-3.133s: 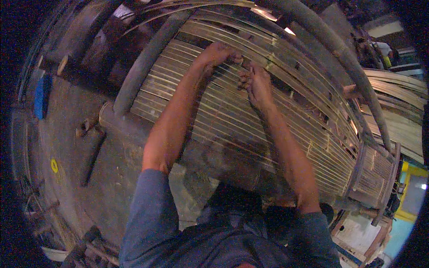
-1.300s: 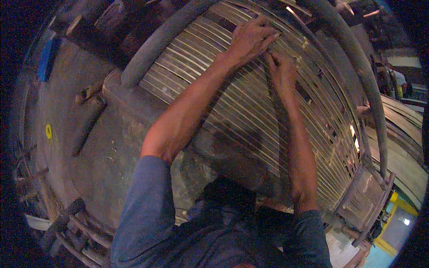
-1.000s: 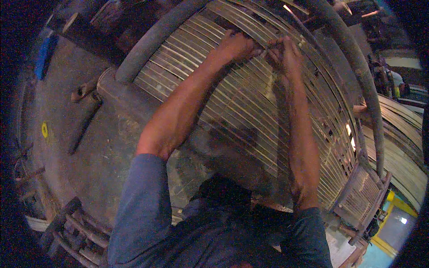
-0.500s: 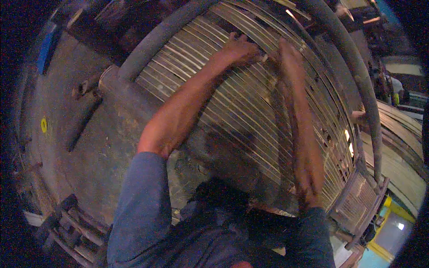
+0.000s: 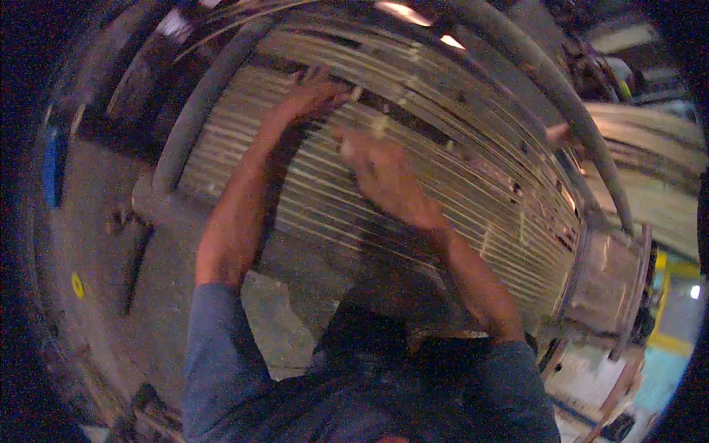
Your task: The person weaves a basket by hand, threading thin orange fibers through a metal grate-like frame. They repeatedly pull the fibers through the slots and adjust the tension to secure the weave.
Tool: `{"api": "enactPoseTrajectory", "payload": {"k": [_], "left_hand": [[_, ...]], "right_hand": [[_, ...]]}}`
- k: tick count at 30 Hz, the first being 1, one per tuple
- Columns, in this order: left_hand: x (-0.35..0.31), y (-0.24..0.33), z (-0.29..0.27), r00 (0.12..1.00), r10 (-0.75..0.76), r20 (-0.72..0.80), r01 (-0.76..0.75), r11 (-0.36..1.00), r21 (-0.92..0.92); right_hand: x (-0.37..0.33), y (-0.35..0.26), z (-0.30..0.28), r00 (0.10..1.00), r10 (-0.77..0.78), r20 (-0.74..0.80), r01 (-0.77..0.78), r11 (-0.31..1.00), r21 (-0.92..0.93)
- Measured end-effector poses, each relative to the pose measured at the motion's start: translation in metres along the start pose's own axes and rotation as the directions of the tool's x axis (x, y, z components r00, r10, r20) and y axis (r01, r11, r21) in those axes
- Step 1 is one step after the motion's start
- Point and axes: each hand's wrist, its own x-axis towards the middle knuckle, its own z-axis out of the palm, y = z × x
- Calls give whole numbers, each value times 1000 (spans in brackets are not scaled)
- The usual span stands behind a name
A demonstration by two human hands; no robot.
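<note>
A panel of thin parallel slats (image 5: 310, 173), perhaps split bamboo or cane, spans a curved grey-brown frame (image 5: 214, 100) in front of me. At its far part, by a dark gap between the slats, my left hand (image 5: 314, 96) has its fingers bent over the slat edge. What they grip is hidden. My right hand (image 5: 380, 166) is nearer and just to the right, over the slats, with its fingers pointing toward the left hand. Motion smears its fingers, so I cannot see whether they hold anything. Narrow pale cross ties (image 5: 380, 122) run across the slats.
The thick curved rail (image 5: 546, 81) bounds the panel on the right. A small framed panel (image 5: 609, 277) adjoins its near right end. Wide pale strips (image 5: 642, 162) lie beyond. A yellow ring (image 5: 78, 285) and a blue object (image 5: 53, 166) are at the left.
Both hands now appear farther left in the picture, the right hand closer to me and turned leftward. My view has shifted, so the frame sits differently.
</note>
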Motion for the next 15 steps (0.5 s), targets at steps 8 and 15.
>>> {"api": "enactPoseTrajectory", "payload": {"k": [8,15], "left_hand": [[5,43,-54,992,-101,-77,72,947,-314],[-7,123,-36,885,5,-466,-102,978,-184]], "right_hand": [[-100,94,-154,996,-80,47,78,458,-885],[-153,110,-177,978,204,40,-93,601,-794]]}}
